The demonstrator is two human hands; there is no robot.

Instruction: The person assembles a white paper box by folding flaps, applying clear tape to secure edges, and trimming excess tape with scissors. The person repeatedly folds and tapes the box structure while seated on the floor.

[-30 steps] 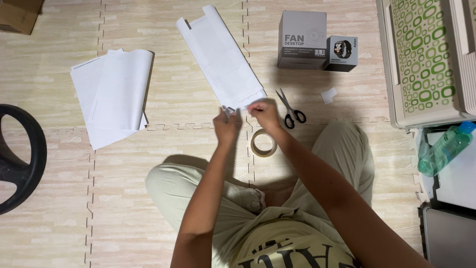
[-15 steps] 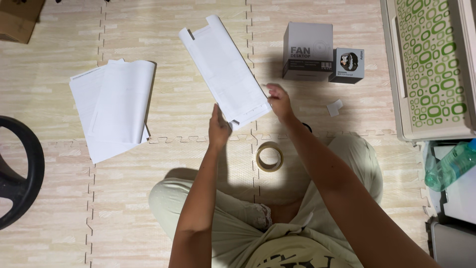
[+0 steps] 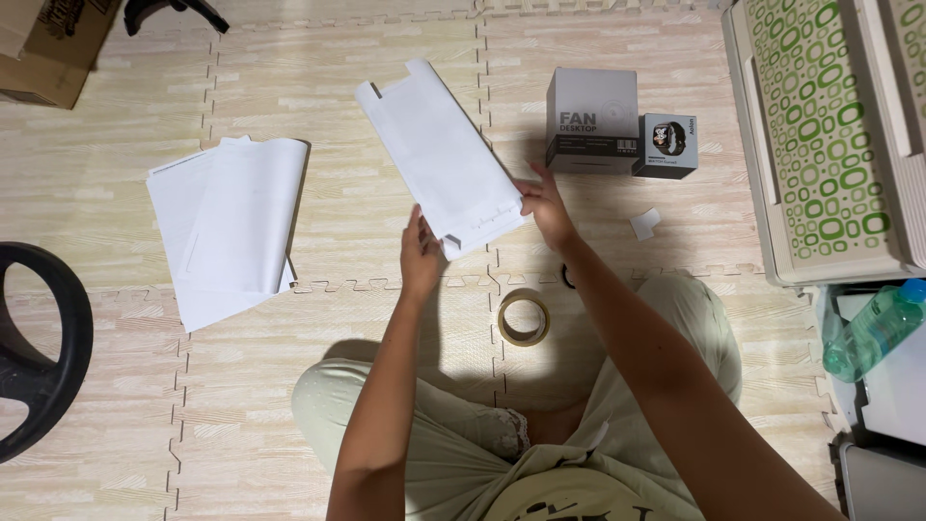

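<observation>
We pinch the flat white wrapped parcel at its near corners — left hand, right hand — bare foam floor around it.

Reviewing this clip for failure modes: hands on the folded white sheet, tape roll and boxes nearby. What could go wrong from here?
1. The left hand and right hand touch only the near end of the sheet; the far end lies free and could skew or unfold.
2. The grey box sits close to the right hand; a sideways move might knock it.
3. The tape roll lies under the right forearm and could be dragged.
</observation>
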